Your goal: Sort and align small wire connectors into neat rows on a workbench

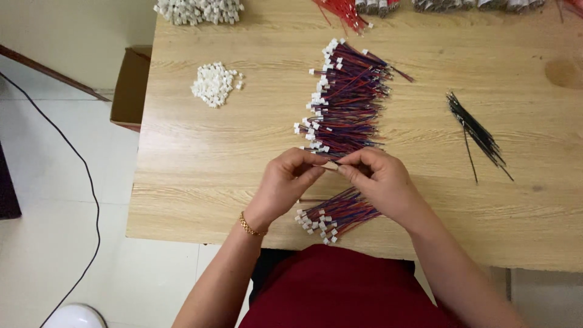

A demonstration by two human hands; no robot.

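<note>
- A small white connector point(331, 165) is pinched between the fingertips of the left hand point(284, 185) and the right hand point(379, 182), just above the bench point(200, 158), near the middle of its near edge. Most of it is hidden by the fingers.
- A large fanned pile of red and blue wires point(346, 100) with white plugs on their left ends is spread from the hands toward the far edge of the bench.
- A smaller bundle of the same wires point(337, 215) is laid under the hands, at the near edge, its plug ends pointed toward the near left corner.
</note>
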